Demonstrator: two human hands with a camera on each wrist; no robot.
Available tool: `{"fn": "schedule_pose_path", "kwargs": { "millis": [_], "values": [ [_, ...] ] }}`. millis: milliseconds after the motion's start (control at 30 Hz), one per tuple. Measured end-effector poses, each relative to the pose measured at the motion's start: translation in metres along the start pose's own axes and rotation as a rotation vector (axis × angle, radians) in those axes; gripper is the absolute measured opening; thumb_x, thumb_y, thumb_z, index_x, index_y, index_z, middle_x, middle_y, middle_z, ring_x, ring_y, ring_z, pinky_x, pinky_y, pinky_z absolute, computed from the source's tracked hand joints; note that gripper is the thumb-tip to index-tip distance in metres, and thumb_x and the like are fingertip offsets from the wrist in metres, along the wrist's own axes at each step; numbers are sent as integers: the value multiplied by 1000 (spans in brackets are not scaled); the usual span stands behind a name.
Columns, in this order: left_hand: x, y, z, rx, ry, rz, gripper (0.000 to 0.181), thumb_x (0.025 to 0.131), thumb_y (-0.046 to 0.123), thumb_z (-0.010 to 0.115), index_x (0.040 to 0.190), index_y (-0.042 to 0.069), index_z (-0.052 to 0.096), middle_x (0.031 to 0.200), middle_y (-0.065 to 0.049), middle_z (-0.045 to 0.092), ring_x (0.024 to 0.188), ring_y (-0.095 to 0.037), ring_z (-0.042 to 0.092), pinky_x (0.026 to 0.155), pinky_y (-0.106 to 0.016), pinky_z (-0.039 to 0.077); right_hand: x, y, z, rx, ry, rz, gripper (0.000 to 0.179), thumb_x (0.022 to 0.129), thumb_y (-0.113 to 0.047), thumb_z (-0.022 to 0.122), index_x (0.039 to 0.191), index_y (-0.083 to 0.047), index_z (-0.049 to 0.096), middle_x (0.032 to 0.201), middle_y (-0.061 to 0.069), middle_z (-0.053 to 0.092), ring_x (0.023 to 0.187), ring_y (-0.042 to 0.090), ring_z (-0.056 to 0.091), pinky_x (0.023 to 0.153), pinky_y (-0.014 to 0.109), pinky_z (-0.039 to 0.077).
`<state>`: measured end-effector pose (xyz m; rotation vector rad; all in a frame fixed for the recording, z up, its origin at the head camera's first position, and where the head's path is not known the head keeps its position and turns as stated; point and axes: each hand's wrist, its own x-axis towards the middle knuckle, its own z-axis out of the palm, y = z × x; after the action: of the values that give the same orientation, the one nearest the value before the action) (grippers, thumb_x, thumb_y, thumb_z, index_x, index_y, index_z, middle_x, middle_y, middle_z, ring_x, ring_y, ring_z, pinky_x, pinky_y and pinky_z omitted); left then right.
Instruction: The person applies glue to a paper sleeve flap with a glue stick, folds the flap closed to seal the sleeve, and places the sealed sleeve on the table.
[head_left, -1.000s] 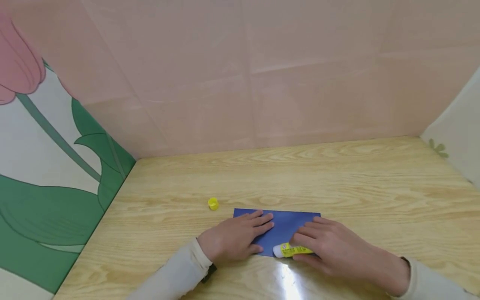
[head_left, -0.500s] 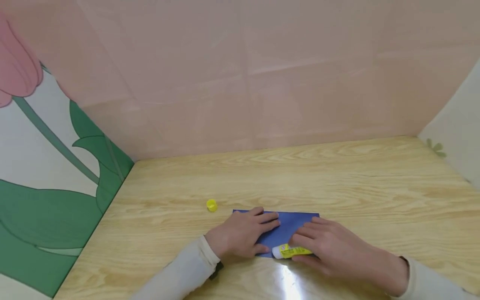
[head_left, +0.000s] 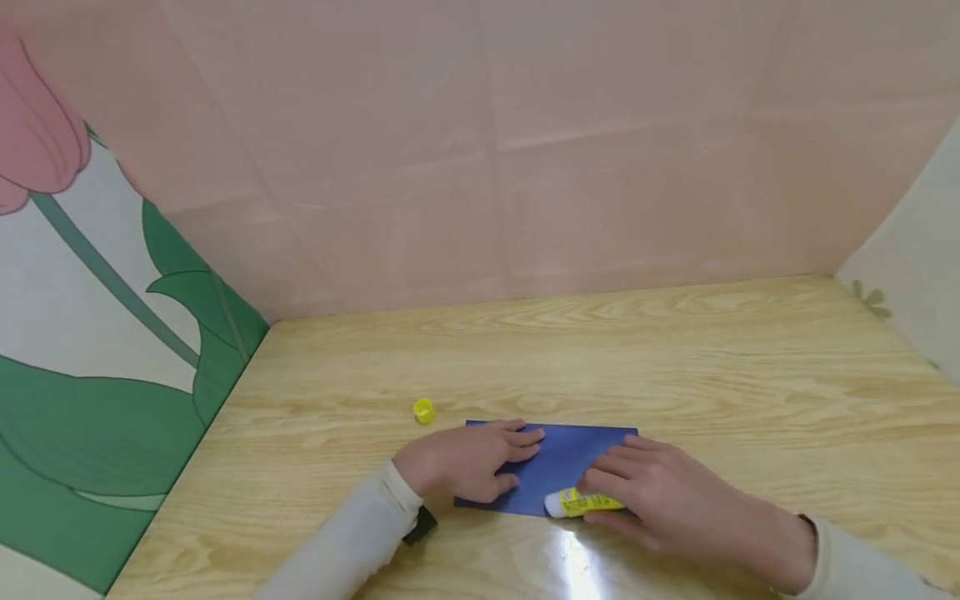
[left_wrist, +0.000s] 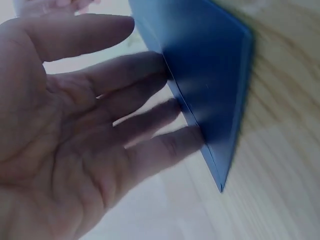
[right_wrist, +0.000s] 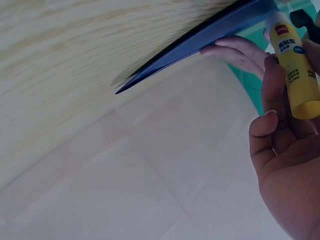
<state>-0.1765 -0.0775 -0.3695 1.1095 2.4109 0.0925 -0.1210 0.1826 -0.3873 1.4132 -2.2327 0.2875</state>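
Observation:
A blue sheet of paper (head_left: 573, 450) lies on the table in the head view; a thin line runs along its edge in the left wrist view. My left hand (head_left: 472, 461) rests on its left half with the fingers spread and extended, their tips right on the blue surface (left_wrist: 210, 65). My right hand (head_left: 667, 500) grips a yellow glue stick (head_left: 588, 503) near the sheet's front right part. The white end of the glue stick points left, low over the front edge. The right wrist view shows the yellow barrel (right_wrist: 298, 80) between the thumb and curled fingers.
A small yellow cap (head_left: 423, 411) stands on the wood-grain table (head_left: 675, 358), left of the sheet's far corner. Behind the table is a pinkish covering (head_left: 487, 167). A tulip-patterned panel (head_left: 112, 450) borders the left, a pale panel (head_left: 918, 258) the right.
My left hand slid right over the blue paper, then back left, uncovering more of its middle. The right hand and glue stick stay almost in place.

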Motion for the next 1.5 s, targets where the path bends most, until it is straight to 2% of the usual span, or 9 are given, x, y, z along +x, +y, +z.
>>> {"fn": "schedule_pose_path", "kwargs": {
  "millis": [133,367,467,633,767,967,1100,1300,1500],
  "values": [
    [-2,-3,1,6,65,26,55,97,20,54,151,18,44,161,7,33,152,-18,25,121,-37,31,4,1,-1,0,-5,-7,28,80,-38,81,99,-25,65,89,-18,63,81,0,57,72,26,49],
    [0,13,10,171,196,14,55,92,16,55,148,18,49,154,0,47,145,-26,41,116,-32,38,7,2,-3,7,10,-27,29,79,-40,82,97,-26,64,86,-18,62,79,0,55,70,25,47],
    [0,21,11,176,168,-25,55,96,17,51,151,18,44,157,-1,41,148,-27,36,117,-36,37,5,2,-3,16,-5,-17,28,80,-40,81,97,-26,64,87,-19,63,78,0,55,69,23,46],
    [-2,25,13,93,92,-72,58,101,21,44,157,21,31,166,0,23,154,-27,19,119,-47,34,2,1,-2,12,-20,-2,28,79,-40,81,98,-26,65,87,-19,64,78,-1,55,70,23,47],
    [-1,25,14,118,66,-76,58,104,28,45,159,23,26,167,2,18,155,-25,15,121,-44,29,-1,0,-1,11,-8,-9,28,80,-40,81,98,-26,65,87,-19,64,77,-1,54,69,22,45],
    [-5,29,15,268,50,-118,57,105,36,45,158,21,29,166,1,22,153,-25,23,119,-35,33,-3,1,1,-4,7,-28,28,81,-41,81,97,-25,64,85,-19,61,77,-1,55,71,23,48],
    [-7,29,13,309,55,-160,56,104,36,49,155,19,35,164,1,28,151,-25,30,114,-33,41,-3,2,2,-7,15,-39,30,79,-39,82,97,-24,64,87,-17,63,80,1,58,73,24,49],
    [-7,29,11,429,86,-158,53,103,36,49,151,12,43,158,-6,37,141,-33,46,103,-33,51,-2,3,1,-1,41,-52,30,78,-39,82,96,-24,64,86,-17,62,78,1,57,70,21,44],
    [-10,27,9,443,81,-161,51,101,31,52,147,10,45,152,-6,42,136,-34,50,102,-34,52,-2,2,1,8,36,-45,29,79,-39,82,97,-24,65,87,-18,63,78,0,57,69,20,44]
  ]
}}
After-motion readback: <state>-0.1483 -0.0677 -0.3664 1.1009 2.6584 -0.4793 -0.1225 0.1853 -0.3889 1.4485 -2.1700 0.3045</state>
